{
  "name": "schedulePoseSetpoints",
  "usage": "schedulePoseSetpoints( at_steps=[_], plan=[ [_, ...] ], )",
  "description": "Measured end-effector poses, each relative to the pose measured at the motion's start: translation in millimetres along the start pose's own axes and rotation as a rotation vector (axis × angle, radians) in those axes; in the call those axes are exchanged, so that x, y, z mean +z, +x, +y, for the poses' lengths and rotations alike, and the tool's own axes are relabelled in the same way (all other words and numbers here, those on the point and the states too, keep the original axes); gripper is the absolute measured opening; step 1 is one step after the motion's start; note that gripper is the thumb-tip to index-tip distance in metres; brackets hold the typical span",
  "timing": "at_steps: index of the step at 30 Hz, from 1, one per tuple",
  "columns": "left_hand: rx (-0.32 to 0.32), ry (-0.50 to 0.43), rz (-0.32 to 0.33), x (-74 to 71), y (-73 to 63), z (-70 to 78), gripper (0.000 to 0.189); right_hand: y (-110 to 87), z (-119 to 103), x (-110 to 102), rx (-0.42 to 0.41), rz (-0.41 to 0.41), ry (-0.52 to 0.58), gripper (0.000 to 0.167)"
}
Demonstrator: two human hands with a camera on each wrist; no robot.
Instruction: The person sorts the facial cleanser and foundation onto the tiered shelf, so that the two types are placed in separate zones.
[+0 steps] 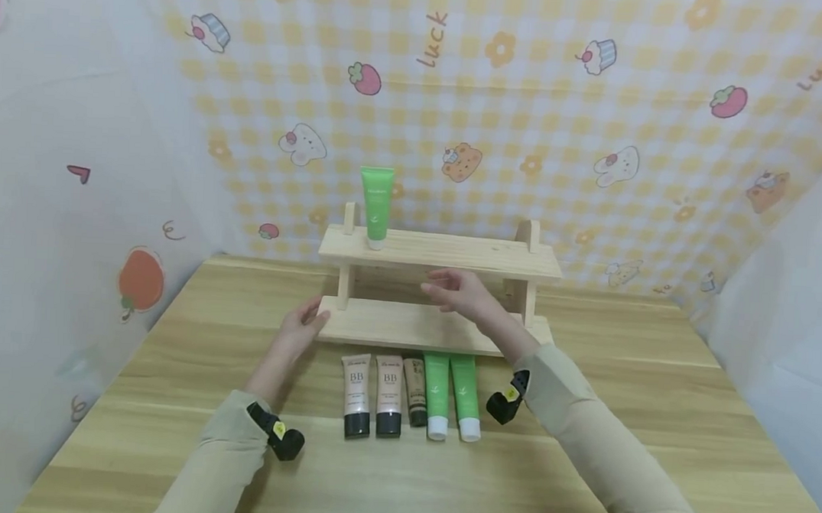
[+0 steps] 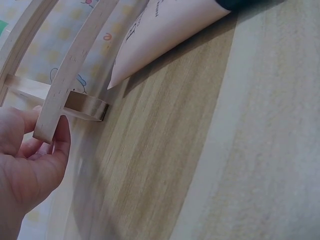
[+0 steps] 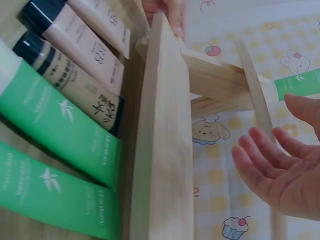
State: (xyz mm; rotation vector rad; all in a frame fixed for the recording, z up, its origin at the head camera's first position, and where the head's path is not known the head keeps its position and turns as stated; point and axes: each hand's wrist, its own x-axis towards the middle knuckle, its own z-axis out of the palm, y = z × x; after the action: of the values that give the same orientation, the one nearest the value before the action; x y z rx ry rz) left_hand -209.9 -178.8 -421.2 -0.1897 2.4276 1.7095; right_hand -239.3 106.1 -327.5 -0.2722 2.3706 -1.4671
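Observation:
My left hand (image 1: pixel 301 330) grips the left end of the lower board (image 1: pixel 394 325) of a two-tier wooden display shelf. In the left wrist view its thumb and fingers pinch the board end (image 2: pixel 49 120). My right hand (image 1: pixel 461 294) hovers over the lower board, in front of the upper board (image 1: pixel 446 252), holding nothing. Its fingers look relaxed and slightly bent in the right wrist view, with the palm (image 3: pixel 300 177) showing. A green squeeze tube (image 1: pixel 377 203) stands cap down at the left of the upper board.
Before the shelf lie two BB cream tubes (image 1: pixel 357 392), a smaller beige tube (image 1: pixel 415 390) with a dark cap, and two green tubes (image 1: pixel 437 391) with white caps, side by side on the wooden table (image 1: pixel 387 485). A patterned cloth (image 1: pixel 499 130) hangs behind.

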Motion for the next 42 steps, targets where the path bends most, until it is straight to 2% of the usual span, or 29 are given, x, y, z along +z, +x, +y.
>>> schedulePoseSetpoints(
  at_steps=[8,15,20,24,27,33,38,42],
  plan=[
    [0.007,-0.01,0.005,-2.1,0.8,-0.1,0.058,-14.4,17,3,0.021,-0.173,-0.104,0.05],
    [0.007,-0.044,0.006,0.0,2.2,-2.2,0.058,-26.7,37,-2,0.044,-0.309,-0.184,0.052],
    [0.018,-0.054,-0.008,0.7,2.3,-3.8,0.058,-36.1,49,-9,0.079,-0.362,-0.216,0.048],
    [0.007,-0.058,-0.026,-0.5,1.9,-3.3,0.06,-41.9,54,-15,0.134,-0.36,-0.278,0.046],
    [0.001,-0.065,-0.022,-1.0,2.6,-2.8,0.06,-44.9,60,-16,0.173,-0.345,-0.371,0.042],
    [0.001,-0.073,-0.005,-0.5,4.3,-2.6,0.058,-51.9,74,-10,0.23,-0.215,-0.56,0.039],
    [0.004,-0.063,0.0,-0.6,4.9,-3.6,0.058,-53.1,87,2,0.294,-0.107,-0.429,0.045],
    [0.002,-0.055,-0.005,-0.7,5.6,-5.0,0.059,-52.4,92,14,0.344,-0.062,-0.304,0.036]
  ],
)
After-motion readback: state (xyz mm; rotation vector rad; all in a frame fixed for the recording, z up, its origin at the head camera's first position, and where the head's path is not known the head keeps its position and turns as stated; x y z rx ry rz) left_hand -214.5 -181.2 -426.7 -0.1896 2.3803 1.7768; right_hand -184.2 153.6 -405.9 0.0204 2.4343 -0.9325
